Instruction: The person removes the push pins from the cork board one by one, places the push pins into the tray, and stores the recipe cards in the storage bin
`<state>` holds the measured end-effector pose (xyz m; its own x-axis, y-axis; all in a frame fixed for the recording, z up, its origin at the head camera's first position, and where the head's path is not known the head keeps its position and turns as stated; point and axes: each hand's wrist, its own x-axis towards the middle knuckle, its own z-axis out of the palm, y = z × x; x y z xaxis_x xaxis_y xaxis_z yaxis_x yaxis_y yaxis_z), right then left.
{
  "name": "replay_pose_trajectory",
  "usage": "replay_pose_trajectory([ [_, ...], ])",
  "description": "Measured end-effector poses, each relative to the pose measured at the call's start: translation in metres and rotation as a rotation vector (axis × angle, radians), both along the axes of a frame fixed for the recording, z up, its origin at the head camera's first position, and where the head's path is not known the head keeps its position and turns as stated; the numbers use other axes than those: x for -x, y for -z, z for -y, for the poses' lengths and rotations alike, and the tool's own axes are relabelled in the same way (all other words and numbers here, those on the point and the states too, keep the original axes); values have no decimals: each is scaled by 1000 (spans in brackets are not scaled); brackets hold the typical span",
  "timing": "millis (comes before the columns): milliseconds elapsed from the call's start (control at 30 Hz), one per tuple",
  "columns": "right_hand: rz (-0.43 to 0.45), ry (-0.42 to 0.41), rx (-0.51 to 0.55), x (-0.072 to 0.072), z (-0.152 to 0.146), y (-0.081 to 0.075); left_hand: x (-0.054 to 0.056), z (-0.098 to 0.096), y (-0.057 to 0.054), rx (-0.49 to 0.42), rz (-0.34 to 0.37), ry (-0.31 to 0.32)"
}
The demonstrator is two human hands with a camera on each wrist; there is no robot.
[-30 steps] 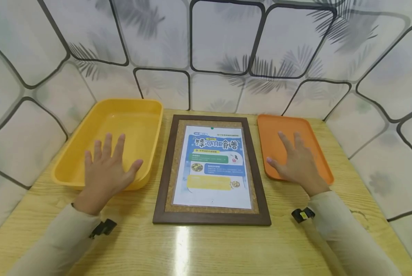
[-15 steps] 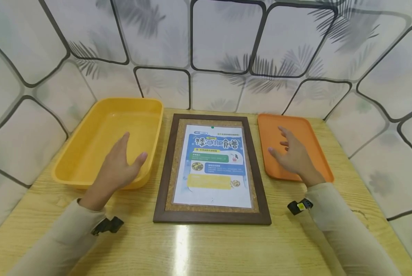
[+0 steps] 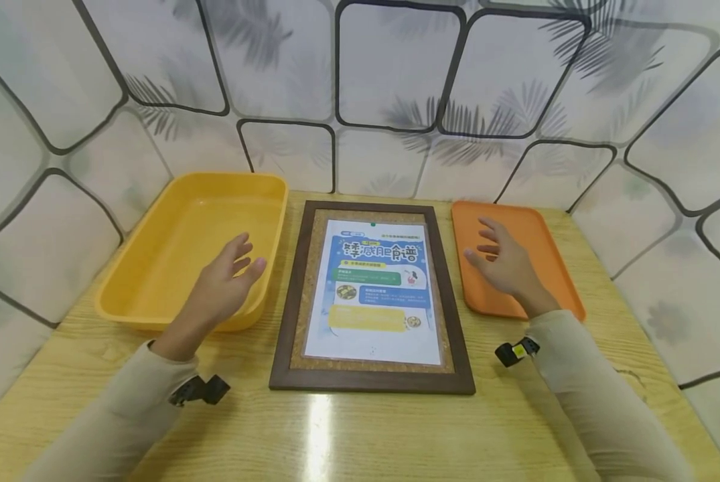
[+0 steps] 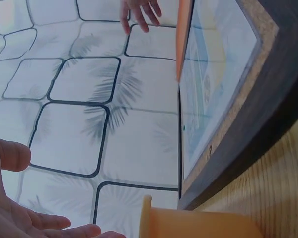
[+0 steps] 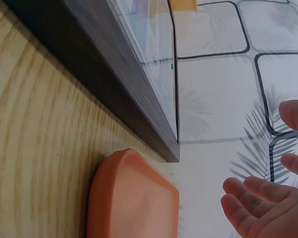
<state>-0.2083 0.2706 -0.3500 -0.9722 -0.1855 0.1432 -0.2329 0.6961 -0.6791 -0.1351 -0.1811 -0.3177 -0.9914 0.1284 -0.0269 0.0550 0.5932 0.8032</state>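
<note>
My left hand [image 3: 220, 288] hovers over the near right side of a deep yellow tub [image 3: 185, 221], palm turned inward, thumb apart from loosely bent fingers, nothing in it. Across from it, my right hand [image 3: 507, 264] is above a shallow orange tray [image 3: 540, 248], also turned inward and holding nothing. Between the two hands a brown-framed cork board [image 3: 372, 380] lies flat on the table, bearing a printed sheet [image 3: 374, 345] with a green pin at its top. In the right wrist view the right fingers [image 5: 268, 191] are spread apart above the tray's edge.
The light wood table [image 3: 372, 435] meets a patterned wall covering [image 3: 390, 67] at the back and on both sides. Small black devices are strapped at both wrists, such as the left wrist camera [image 3: 199, 389]. A bright reflection streaks the table's front.
Both hands have rolled from palm down with spread fingers to palms facing inward, fingers bending a little. The left hand has shifted slightly right. Tub, board and tray have stayed put.
</note>
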Motion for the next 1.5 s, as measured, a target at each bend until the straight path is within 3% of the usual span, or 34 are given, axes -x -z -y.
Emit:
replay_pose_trajectory([
  [267,76,24,68,6,5,-4,4,-6,0,-120,68,19],
  [567,76,19,108,15,15,-6,7,-14,2,-232,99,37],
  [900,145,-24,316,31,27,-3,11,-21,7,-360,118,102],
  [1133,207,-76,422,43,33,-4,13,-28,10,-420,173,122],
  [1500,263,-88,455,55,44,1,19,-36,15,-481,252,117],
])
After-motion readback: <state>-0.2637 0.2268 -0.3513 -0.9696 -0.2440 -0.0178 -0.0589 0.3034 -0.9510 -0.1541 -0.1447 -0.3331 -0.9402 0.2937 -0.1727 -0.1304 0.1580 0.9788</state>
